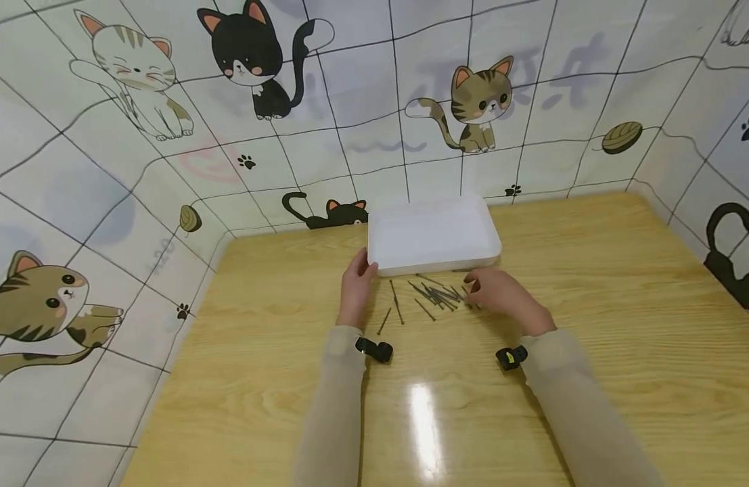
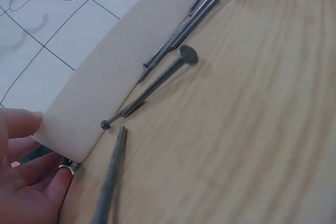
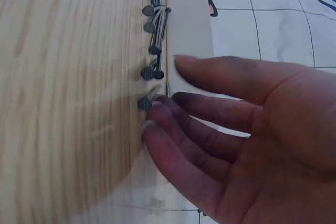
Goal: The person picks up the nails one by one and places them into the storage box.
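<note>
A shallow white tray (image 1: 433,233) sits on the wooden table against the back wall. My left hand (image 1: 355,284) grips its front left corner, thumb at the rim; in the left wrist view the fingers (image 2: 50,182) curl around that end. Several dark metal nails (image 1: 438,296) lie in a loose pile in front of the tray, and a few lie apart near my left hand. My right hand (image 1: 502,294) is at the right end of the pile. In the right wrist view its thumb stands apart from the loosely bent fingers (image 3: 178,150), whose tips touch the nails (image 3: 145,103) there.
Tiled walls with cat drawings (image 1: 482,108) close off the back and both sides of the table (image 1: 277,406). A small black wrist camera (image 1: 374,350) is strapped to the left wrist, and another black camera (image 1: 511,357) to the right.
</note>
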{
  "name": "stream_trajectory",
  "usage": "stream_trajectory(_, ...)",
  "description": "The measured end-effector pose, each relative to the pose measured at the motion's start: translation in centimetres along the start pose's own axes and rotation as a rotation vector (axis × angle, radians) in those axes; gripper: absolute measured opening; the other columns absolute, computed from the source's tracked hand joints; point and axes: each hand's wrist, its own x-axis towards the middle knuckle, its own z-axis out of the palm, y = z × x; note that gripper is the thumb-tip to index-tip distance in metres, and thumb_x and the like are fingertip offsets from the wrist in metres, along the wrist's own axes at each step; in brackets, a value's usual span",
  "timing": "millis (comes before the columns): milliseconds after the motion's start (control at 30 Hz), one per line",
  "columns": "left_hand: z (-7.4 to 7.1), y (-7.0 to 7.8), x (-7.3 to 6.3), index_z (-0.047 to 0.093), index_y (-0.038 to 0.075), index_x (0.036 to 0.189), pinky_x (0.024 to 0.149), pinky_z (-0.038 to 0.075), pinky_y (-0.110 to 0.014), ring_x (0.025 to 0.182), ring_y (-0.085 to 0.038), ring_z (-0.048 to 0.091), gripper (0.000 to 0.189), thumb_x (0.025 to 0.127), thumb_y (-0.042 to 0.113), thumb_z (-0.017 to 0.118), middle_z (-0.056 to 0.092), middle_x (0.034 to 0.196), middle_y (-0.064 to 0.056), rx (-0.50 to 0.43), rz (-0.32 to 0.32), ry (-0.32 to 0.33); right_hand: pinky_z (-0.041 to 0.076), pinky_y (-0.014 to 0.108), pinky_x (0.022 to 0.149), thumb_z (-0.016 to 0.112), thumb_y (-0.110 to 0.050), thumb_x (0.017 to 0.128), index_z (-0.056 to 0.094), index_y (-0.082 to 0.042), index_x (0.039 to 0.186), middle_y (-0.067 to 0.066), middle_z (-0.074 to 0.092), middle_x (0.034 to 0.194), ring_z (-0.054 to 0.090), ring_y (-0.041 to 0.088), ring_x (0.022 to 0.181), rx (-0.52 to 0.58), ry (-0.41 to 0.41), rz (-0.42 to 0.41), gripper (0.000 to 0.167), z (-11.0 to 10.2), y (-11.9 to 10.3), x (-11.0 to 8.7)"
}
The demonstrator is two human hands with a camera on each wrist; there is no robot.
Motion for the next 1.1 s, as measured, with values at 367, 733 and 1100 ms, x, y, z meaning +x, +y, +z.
stream_trajectory(367,0.1,-0.6,-1.4,0.04,0.017,0.136,0.097,0.033,-0.03,0.12,-0.009,0.038,0.045,0.092,0.023,0.05,0.042,0.134,0.004,-0.003,0.023,0.01,0.045,0.038,0.066,0.053,0.005,0.079,0.057,0.007,0.11,0.019,0.059,0.102,0.056,0.03,0.085,-0.148,0.05,-0.018,0.031,1.2,-1.5,-0.8)
stream_trajectory(733,0.6,-1.4,-1.0,0.041,0.026,0.135,0.096,0.034,-0.029,0.119,-0.006,0.038,0.043,0.092,0.031,0.049,0.041,0.133,0.011,0.059,0.054,0.044,0.045,0.034,0.059,0.055,0.003,0.08,0.063,0.001,0.087,0.01,0.062,0.085,0.054,0.02,0.068,-0.213,0.089,0.013,0.011,0.7,-1.9,-1.3)
stream_trajectory(1100,0.3,-0.7,-0.6,0.041,0.022,0.135,0.096,0.034,-0.03,0.12,-0.007,0.037,0.043,0.092,0.029,0.048,0.041,0.134,0.008,0.054,0.078,0.051,0.029,0.025,0.044,0.053,-0.002,0.078,0.054,-0.009,0.06,-0.001,0.045,0.053,0.034,0.012,0.046,-0.166,0.072,0.045,0.019,0.1,-2.1,-0.7)
